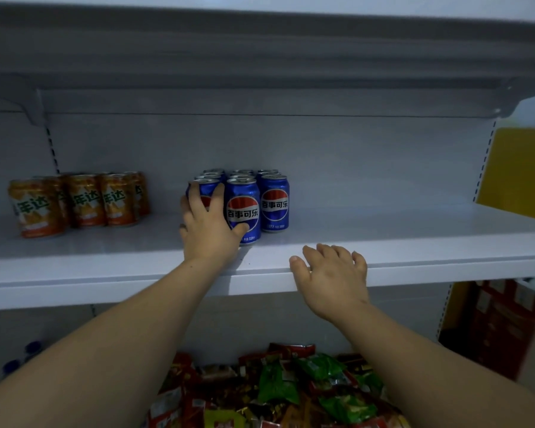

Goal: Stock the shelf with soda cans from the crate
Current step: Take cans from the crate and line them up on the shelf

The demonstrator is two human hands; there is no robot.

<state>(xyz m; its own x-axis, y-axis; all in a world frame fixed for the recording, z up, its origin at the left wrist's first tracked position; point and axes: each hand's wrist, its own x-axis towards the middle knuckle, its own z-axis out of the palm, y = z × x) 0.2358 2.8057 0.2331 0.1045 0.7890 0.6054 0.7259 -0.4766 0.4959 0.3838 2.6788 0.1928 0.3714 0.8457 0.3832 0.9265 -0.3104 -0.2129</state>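
Judging by how things stand, the stocking is partly done. A block of blue cans [274, 202] sits three across and a few rows deep at about twelve o'clock on the shelf [414, 239], labels facing out. The left hand [209, 223] is on the front-left can [206, 188], with the fingers curled round its side and the thumb lying against the foot of the middle can. My guess is that can is being squared into its row. The right hand [331, 282] is at the shelf's front lip near five o'clock, its fingers loosely spread and holding nothing. I cannot tell whether it touches the edge.

Off at nine o'clock a group of orange cans [84, 202] stands well apart from the blue ones. From one o'clock round to three the white board is bare, so there is room for more. The crate is out of sight, so I can't say how many cans remain.

The shelving is plain white metal in dim light. Below, at six o'clock, is a heap of snack packets [291, 387]. A yellow panel [519, 171] shows at three o'clock, with red cartons [501, 322] beneath it.
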